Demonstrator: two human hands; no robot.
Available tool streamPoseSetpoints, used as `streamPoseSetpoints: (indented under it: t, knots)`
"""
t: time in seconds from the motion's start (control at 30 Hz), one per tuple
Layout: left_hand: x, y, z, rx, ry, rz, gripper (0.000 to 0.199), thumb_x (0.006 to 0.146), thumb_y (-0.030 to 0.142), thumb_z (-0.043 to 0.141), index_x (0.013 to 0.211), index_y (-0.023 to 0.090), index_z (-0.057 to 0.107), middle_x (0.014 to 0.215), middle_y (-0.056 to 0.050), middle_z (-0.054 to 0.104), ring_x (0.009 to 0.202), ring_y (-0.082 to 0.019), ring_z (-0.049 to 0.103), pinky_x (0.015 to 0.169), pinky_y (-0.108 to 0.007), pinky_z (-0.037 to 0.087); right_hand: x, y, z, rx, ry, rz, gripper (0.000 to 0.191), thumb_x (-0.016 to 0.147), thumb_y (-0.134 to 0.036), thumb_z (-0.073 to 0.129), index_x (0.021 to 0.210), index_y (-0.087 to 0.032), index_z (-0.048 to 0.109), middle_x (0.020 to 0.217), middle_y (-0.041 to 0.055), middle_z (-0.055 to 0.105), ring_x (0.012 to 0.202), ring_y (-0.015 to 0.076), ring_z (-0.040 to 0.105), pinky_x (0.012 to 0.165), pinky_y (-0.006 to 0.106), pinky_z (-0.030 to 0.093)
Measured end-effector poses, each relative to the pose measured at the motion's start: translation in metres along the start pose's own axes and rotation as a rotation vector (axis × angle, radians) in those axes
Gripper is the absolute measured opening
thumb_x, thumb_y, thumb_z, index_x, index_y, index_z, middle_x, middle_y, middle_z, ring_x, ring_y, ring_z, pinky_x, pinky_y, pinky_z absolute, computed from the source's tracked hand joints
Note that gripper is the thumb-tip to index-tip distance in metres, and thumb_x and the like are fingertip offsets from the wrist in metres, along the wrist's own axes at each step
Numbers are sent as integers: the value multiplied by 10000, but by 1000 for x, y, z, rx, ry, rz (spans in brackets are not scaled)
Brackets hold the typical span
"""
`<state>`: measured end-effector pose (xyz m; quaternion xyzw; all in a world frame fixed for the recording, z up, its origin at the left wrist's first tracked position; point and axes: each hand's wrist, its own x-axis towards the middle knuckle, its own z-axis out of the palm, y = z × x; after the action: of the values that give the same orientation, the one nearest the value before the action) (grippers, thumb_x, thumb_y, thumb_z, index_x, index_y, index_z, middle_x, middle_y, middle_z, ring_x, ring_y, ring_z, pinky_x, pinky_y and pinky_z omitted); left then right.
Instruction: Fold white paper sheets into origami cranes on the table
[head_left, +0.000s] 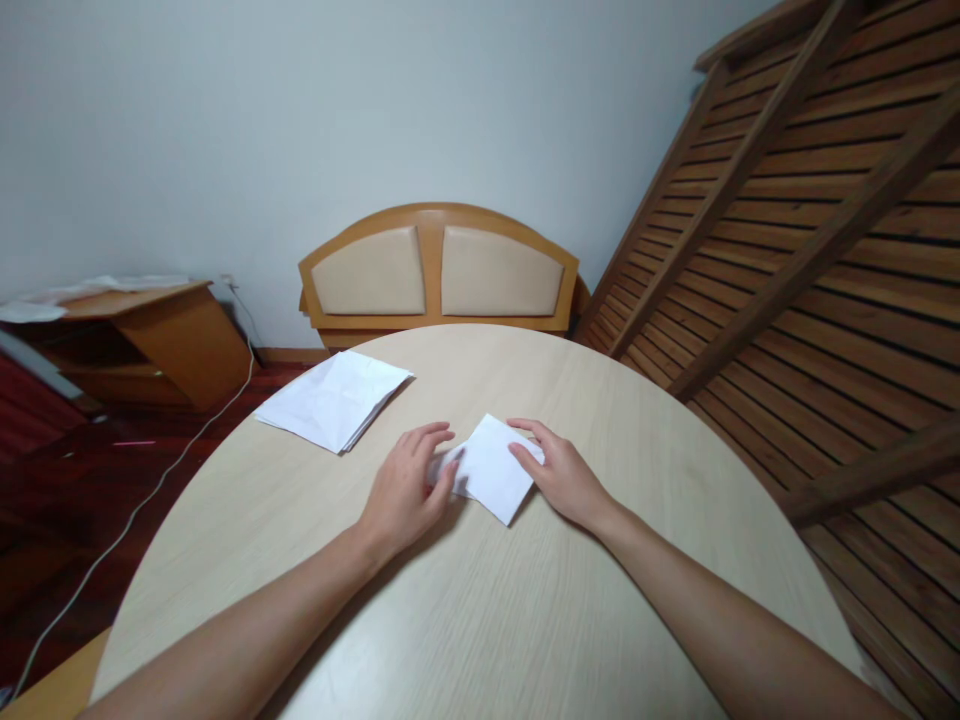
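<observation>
A folded white paper lies near the middle of the round table, one corner pointing toward me and narrower parts reaching out to both sides. At its left end is my left hand, fingers curved and apart, thumb near the paper's edge; whether it touches is unclear. My right hand has its thumb on top of the paper's right part, with the index finger at the upper edge and the other fingers hidden behind. A stack of white sheets rests on the table's left side.
The round table has a pale wood top. Beyond it stands a headboard with two cream panels. Wooden slatted frames lean at the right. A wooden desk and a white cable are at the left.
</observation>
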<state>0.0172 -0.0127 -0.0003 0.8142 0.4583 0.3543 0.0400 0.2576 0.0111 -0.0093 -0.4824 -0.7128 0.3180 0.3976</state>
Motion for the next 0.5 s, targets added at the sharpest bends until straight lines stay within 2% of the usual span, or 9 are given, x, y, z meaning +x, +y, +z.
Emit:
streamPoseSetpoints:
  t: [0.1,0.23,0.33,0.5]
  knots:
    - [-2,4,3,-60,-161,159,293,949,210,500,1237,203,552,1315,-121,609,1202,-241,582,1010,-433,497,1,10,3,-48,-8,46,367,972,-331,532,1321,-217,530,1060,104,739,832,206,692,698,313,506]
    - [-6,8,7,-72,-323,174,394,926,188,525,1319,204,508,1287,-107,644,1169,-246,612,996,-434,519,-1,10,2,-126,-28,69,379,979,-333,514,1339,-216,505,913,75,745,693,183,659,628,290,465]
    - [-6,7,8,-55,-356,149,376,927,207,538,1303,206,531,1283,-101,650,1167,-253,616,989,-437,524,-2,3,-2,-193,-40,73,359,971,-364,534,1299,-219,551,872,62,739,689,179,649,636,287,446]
    - [-5,3,4,-31,-341,137,249,932,262,571,1170,217,629,1259,-100,655,1150,-257,621,980,-441,521,-3,-8,-9,-261,-83,37,302,964,-412,541,1174,-220,643,853,50,720,697,174,632,636,287,426]
